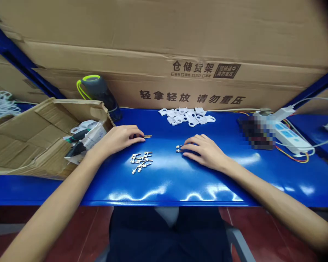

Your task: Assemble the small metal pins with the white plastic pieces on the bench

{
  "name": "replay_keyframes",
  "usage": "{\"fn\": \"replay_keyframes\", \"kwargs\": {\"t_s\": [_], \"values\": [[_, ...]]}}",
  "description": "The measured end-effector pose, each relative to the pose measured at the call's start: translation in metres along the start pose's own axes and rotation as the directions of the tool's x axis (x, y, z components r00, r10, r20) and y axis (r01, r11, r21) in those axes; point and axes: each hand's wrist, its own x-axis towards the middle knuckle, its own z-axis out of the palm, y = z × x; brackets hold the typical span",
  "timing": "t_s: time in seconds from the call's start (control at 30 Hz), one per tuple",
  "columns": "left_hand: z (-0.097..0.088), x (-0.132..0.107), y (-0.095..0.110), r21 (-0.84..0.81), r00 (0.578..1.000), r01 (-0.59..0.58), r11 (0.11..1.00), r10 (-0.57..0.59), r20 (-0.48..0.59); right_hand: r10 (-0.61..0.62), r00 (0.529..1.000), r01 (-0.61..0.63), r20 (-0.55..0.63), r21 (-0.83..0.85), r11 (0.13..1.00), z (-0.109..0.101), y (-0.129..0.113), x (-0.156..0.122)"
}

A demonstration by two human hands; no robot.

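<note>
My left hand (127, 137) is closed in a pinch, with thin brass-coloured pins (148, 137) sticking out past thumb and forefinger. Over to the right, my right hand (203, 150) rests low over the table, fingers curved, its fingertips on two small metal pins with white ends (178, 149). Whether it grips both of these or only touches them is hard to make out. Between the hands, closer to the left forearm, lies a loose pile of similar metal pins with white ends (140, 161). Behind them is a heap of white tabs with round holes (187, 115).
An open cardboard box (24, 136) holding bags and odds stands at left, with a dark bottle (98, 91) behind it. A white power strip (292, 136) with cables sits at right beside a pixelated dark object (257, 133). Large cardboard (120, 72) backs the blue table (164, 185).
</note>
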Motion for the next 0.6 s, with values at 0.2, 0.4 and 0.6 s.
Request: {"fn": "replay_keyframes", "kwargs": {"t_s": [0.2, 0.4, 0.6], "values": [[0.004, 0.002, 0.004, 0.033, 0.999, -0.044, 0.999, 0.043, 0.026, -0.065, 0.996, 0.052, -0.068, -0.178, 0.983, 0.015, -0.009, 0.006], [0.012, 0.002, 0.019, -0.01, 0.989, -0.15, 0.989, 0.15, -0.007, -0.096, 0.995, 0.089, -0.011, -0.288, 0.953, 0.015, -0.009, 0.004], [0.022, 0.013, 0.039, -0.094, 0.978, -0.198, 0.976, 0.191, -0.081, 0.035, 0.998, -0.048, -0.056, -0.251, 0.967, 0.005, -0.003, 0.003]]}}
